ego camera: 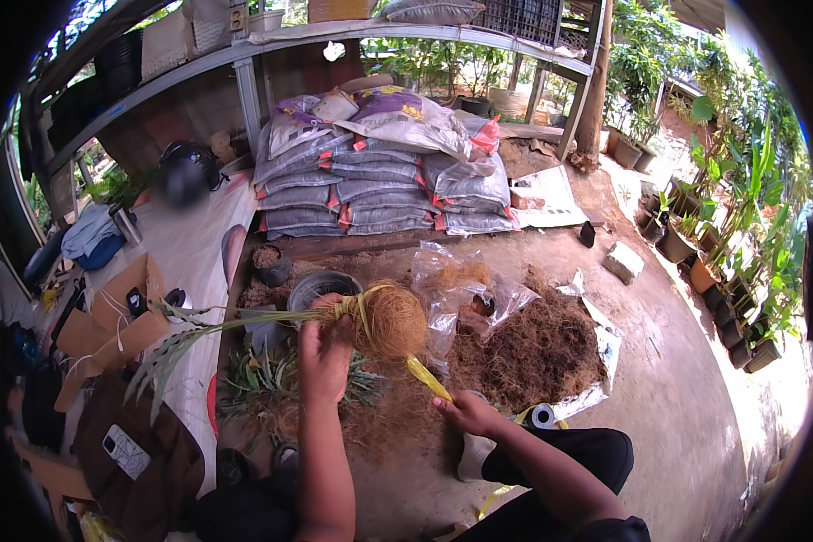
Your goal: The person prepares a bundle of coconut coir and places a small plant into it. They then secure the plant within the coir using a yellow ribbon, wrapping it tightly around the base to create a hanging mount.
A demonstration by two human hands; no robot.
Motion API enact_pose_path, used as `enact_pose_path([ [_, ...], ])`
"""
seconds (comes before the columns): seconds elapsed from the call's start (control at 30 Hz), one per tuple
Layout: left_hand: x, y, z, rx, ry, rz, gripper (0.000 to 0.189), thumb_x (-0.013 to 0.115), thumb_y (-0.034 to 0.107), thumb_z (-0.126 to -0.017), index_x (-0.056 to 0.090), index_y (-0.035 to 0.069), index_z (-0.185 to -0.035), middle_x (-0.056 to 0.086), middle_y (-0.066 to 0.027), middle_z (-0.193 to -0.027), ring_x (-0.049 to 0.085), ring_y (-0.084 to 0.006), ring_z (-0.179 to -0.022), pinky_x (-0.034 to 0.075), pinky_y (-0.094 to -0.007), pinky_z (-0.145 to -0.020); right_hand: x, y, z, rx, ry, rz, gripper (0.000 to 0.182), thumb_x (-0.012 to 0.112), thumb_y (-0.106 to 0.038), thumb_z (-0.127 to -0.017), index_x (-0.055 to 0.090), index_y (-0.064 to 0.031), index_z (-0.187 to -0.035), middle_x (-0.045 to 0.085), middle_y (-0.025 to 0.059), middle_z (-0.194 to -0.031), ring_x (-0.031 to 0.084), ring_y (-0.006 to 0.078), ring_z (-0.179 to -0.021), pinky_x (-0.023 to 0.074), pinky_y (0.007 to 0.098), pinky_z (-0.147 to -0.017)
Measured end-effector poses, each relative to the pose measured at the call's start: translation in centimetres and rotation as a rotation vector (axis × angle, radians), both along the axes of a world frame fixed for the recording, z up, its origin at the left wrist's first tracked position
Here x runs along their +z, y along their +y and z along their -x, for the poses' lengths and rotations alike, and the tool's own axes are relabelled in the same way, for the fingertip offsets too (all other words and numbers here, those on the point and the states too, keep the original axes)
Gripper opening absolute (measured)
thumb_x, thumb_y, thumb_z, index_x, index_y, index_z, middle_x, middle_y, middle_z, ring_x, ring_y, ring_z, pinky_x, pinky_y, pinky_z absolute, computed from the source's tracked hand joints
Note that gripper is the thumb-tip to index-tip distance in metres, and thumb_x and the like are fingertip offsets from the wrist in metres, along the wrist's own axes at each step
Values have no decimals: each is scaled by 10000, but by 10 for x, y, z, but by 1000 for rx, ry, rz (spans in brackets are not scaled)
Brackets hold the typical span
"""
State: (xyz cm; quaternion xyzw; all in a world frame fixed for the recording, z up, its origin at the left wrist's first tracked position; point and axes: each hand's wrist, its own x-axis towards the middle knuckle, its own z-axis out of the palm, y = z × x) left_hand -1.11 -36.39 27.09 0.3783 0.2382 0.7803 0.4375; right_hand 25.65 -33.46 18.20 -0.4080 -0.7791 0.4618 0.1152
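My left hand (326, 352) grips a leafy plant (169, 352) at the neck of its ball of coconut fibre (394, 322). The ball points to the right, and the long green stems and leaves reach out to the left. Yellow plastic tape (428, 379) is wound around the neck and over the ball. From the ball a length of this tape runs down to my right hand (471, 413), which pinches it between thumb and fingers. A roll of tape (542, 415) lies on the ground just beyond my right wrist.
Loose coconut fibre (535, 345) is heaped on a sheet, beside a clear plastic bag (440, 284). Behind my left hand stands a black pot (325, 281), with cut plants (264, 379) below it. Stacked sacks (379, 183) rise at the back. A cardboard box (108, 332) and a phone (126, 452) lie left.
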Motion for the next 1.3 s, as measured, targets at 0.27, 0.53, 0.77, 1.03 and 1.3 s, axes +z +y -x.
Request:
enact_pose_path([
  [0.27,26,-15,33,159,-82,-94,382,577,128,-1007,449,17,-1350,588,-92,-1250,589,-179,-1144,498,-343,-999,-92,35,-62,54,-420,-81,663,570,-608,-915,528,-54,-1277,646,244,-1124,620,392,-1086,472,504,-908],
  [0.53,24,-29,36,131,296,51,317,637,175,-985,536,21,-1243,589,-38,-1166,558,-94,-1032,460,-251,-893,-101,55,-97,91,-1198,-78,1194,886,-542,-607,303,-53,-1526,210,224,-1609,128,456,-1490,203,627,-1165],
  [0.77,-1,-9,-16,-38,509,51,275,650,158,-975,558,10,-1188,606,-31,-1113,562,-93,-1035,453,-264,-924,55,-2,41,73,326,81,449,596,-281,-991,495,-48,-1361,538,184,-1305,501,248,-1217,414,382,-1020],
  [1.03,-24,13,-35,376,536,137,284,619,172,-994,547,-10,-1200,615,-64,-1109,574,-135,-1012,466,-297,-901,28,-41,51,49,179,-222,230,528,-245,-1033,576,-20,-1025,607,178,-800,598,338,-711,479,398,-679],
  [1.3,-41,17,-36,357,713,194,268,632,176,-981,568,8,-1181,631,-100,-1085,603,-177,-996,476,-320,-892,113,-30,27,-83,182,-820,101,709,-132,-868,705,-66,-944,679,105,-809,670,305,-696,537,390,-587],
])
